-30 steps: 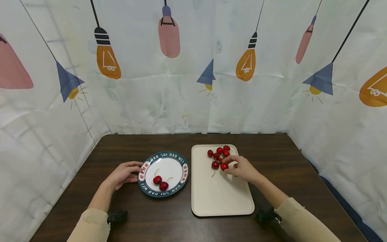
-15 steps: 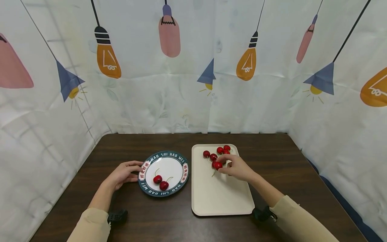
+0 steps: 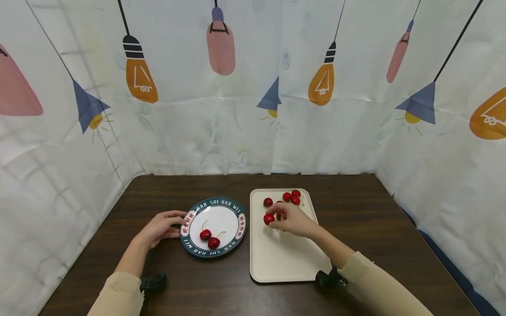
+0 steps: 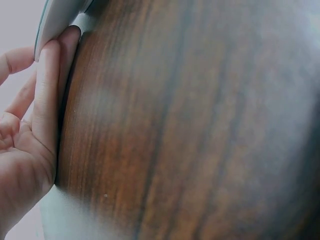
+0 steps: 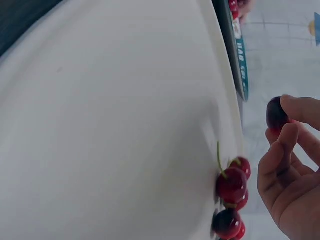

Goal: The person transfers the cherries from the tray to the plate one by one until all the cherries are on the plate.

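In the head view, my left hand (image 3: 162, 228) holds the left rim of a round plate (image 3: 242, 211), white with a dark green lettered border. The left wrist view shows the fingers (image 4: 46, 95) at the plate's edge, some reaching beneath it. Two red cherries (image 3: 213, 243) with stems lie on the plate. My right hand (image 3: 294, 220) pinches a dark red cherry (image 5: 276, 115) between thumb and fingertips, above the cream rectangular tray (image 3: 290, 259). Several other cherries (image 5: 231, 185) lie in the tray's far part, some partly hidden behind the right hand.
Plate and tray stand side by side on a dark wooden table (image 3: 221, 289), a narrow gap between them. Patterned white curtains (image 3: 237, 131) enclose the table's back and sides. A dark band with a device sits on each wrist.
My right hand has moved left over the tray with the pinched cherry, drawing it away from the others. Some tray cherries have shifted left. The left hand and plate have stayed put.
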Tool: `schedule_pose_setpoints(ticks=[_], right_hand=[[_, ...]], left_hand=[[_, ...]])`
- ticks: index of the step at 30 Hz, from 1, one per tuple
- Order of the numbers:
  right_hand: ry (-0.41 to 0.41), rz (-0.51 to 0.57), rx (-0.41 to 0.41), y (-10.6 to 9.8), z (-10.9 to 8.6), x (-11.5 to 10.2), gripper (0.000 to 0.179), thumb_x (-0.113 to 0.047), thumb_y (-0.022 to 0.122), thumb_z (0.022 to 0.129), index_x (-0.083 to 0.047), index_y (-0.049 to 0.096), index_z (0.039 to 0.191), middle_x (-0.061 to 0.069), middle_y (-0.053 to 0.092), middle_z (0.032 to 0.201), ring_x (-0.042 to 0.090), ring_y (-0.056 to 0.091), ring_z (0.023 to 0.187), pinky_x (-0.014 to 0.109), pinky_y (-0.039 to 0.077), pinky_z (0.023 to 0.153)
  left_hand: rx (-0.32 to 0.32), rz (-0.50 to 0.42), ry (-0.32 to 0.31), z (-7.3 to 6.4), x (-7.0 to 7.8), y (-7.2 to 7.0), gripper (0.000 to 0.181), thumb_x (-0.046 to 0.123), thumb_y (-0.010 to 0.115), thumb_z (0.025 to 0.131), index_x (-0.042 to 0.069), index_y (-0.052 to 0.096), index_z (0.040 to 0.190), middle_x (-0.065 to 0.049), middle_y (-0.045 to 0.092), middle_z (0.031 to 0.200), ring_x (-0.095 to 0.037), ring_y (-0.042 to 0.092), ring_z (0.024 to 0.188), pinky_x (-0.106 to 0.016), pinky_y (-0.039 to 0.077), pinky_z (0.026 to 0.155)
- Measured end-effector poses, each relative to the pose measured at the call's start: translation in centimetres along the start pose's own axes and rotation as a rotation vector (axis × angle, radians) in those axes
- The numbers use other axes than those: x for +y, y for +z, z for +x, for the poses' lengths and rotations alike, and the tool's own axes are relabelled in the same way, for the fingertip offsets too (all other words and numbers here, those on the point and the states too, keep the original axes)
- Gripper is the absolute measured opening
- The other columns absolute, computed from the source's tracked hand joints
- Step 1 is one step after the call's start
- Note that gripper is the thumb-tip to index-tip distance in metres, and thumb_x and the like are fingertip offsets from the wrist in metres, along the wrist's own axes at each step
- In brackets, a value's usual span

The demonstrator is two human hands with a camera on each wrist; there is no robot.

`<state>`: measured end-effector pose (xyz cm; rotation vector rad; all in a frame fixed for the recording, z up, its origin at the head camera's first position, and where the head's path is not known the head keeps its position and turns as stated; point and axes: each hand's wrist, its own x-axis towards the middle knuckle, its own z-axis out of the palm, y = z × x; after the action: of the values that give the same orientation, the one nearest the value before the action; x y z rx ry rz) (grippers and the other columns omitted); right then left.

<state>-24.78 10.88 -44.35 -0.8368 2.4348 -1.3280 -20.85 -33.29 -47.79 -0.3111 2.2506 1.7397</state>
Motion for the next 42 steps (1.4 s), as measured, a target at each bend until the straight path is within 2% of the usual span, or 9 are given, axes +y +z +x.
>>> schedule_pose_setpoints(ticks=[3,8,15,23,30,34,39,42], right_hand=[[0.002,-0.022,-0.009,0.7,0.6,-0.4,0.028,-0.018,0.081,0.088,-0.013,0.072,0.114,0.000,0.068,0.104,0.016,0.054,0.059,0.028,0.050,0.053],[0.020,0.020,-0.049,1.8,1.4,-1.2,0.028,-0.019,0.081,0.089,-0.014,0.072,0.114,0.001,0.068,0.110,0.016,0.055,0.056,0.029,0.053,0.055],[0.003,0.030,-0.084,3.1,2.3,-2.4,0.027,-0.017,0.080,0.089,-0.015,0.072,0.114,0.000,0.067,0.109,0.017,0.058,0.058,0.029,0.055,0.057],[-0.021,0.000,-0.122,4.9,3.2,-2.9,0.029,-0.016,0.079,0.090,-0.016,0.072,0.118,-0.006,0.069,0.109,0.013,0.054,0.061,0.026,0.050,0.055],[-0.049,-0.011,-0.159,6.1,3.7,-3.3,0.027,-0.018,0.080,0.090,-0.017,0.071,0.116,-0.008,0.067,0.106,0.013,0.053,0.058,0.023,0.048,0.053],[-0.055,-0.028,-0.174,6.9,3.9,-3.8,0.027,-0.019,0.079,0.090,-0.017,0.072,0.115,-0.010,0.066,0.103,0.014,0.055,0.065,0.022,0.047,0.057],[-0.077,-0.046,-0.193,7.9,4.4,-4.3,0.026,-0.019,0.079,0.089,-0.017,0.073,0.114,-0.013,0.067,0.101,0.015,0.059,0.086,0.022,0.051,0.071],[-0.092,-0.046,-0.212,8.3,4.7,-4.4,0.026,-0.019,0.079,0.089,-0.016,0.073,0.114,-0.013,0.067,0.101,0.014,0.060,0.088,0.022,0.052,0.074]], left_hand=[[-0.001,0.002,-0.001,-0.1,0.0,0.0,0.054,0.025,0.066,0.102,-0.003,0.053,0.145,-0.021,0.061,0.121,-0.023,0.069,0.079,-0.032,0.062,0.075],[-0.006,0.001,-0.007,-0.2,0.1,0.0,0.055,0.026,0.066,0.102,-0.004,0.052,0.145,-0.020,0.061,0.121,-0.023,0.069,0.080,-0.032,0.062,0.076],[-0.001,0.003,-0.007,-0.2,0.1,-0.1,0.055,0.026,0.066,0.102,-0.004,0.051,0.145,-0.020,0.062,0.120,-0.023,0.069,0.080,-0.032,0.061,0.076],[-0.002,-0.031,-0.014,-0.1,0.1,0.2,0.053,0.024,0.068,0.101,-0.004,0.053,0.143,-0.016,0.065,0.112,-0.022,0.070,0.079,-0.033,0.062,0.075],[-0.001,-0.023,-0.013,-0.1,0.1,0.1,0.054,0.025,0.068,0.100,-0.004,0.054,0.143,-0.017,0.064,0.116,-0.023,0.070,0.080,-0.033,0.062,0.077],[-0.003,-0.007,-0.011,-0.1,0.0,0.0,0.053,0.026,0.067,0.101,-0.004,0.053,0.144,-0.018,0.063,0.118,-0.023,0.069,0.081,-0.033,0.062,0.078],[-0.010,-0.004,-0.003,0.1,-0.2,-0.2,0.054,0.026,0.066,0.102,-0.004,0.052,0.144,-0.018,0.062,0.118,-0.023,0.068,0.082,-0.033,0.061,0.078],[-0.012,-0.005,-0.001,0.2,-0.1,-0.1,0.055,0.025,0.066,0.102,-0.005,0.051,0.145,-0.018,0.062,0.119,-0.023,0.068,0.082,-0.033,0.062,0.078]])
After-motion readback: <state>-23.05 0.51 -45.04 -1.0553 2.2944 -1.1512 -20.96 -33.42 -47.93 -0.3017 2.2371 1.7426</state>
